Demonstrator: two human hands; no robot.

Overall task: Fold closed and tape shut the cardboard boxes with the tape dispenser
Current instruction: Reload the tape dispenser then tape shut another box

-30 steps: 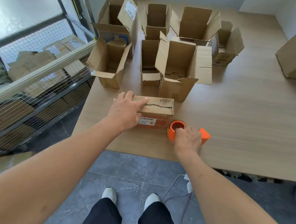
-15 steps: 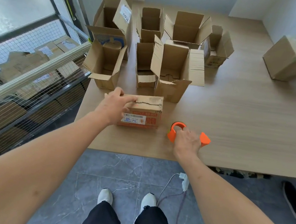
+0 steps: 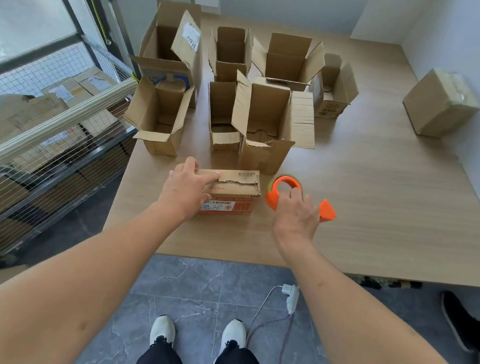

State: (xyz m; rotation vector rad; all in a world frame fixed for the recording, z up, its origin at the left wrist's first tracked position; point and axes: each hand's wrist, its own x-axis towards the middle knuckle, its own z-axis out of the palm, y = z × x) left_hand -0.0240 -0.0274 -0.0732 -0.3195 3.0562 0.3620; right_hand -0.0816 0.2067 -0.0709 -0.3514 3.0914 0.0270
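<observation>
Behind, on wooden table (image 3: pixel 377 201): seven open cardboard boxes (image 3: pixel 267 125) with flaps up, standing just beyond small closed box (image 3: pixel 232 191); one taped box (image 3: pixel 440 102) far right; wire cage cart (image 3: pixel 47 134) at left. Small box flat near table's front edge, flaps folded down, printed label on front side. Left hand (image 3: pixel 186 190) laid over its left end, fingers straight on top flap. Orange tape dispenser (image 3: pixel 286 192) just right of box, gripped by right hand (image 3: pixel 297 213), fingers curled over it.

A wooden table (image 3: pixel 378 195) stands on grey marbled tiles (image 3: pixel 208 290), white walls (image 3: pixel 466 42) behind it, a wire cage (image 3: pixel 46 145) beside it.
</observation>
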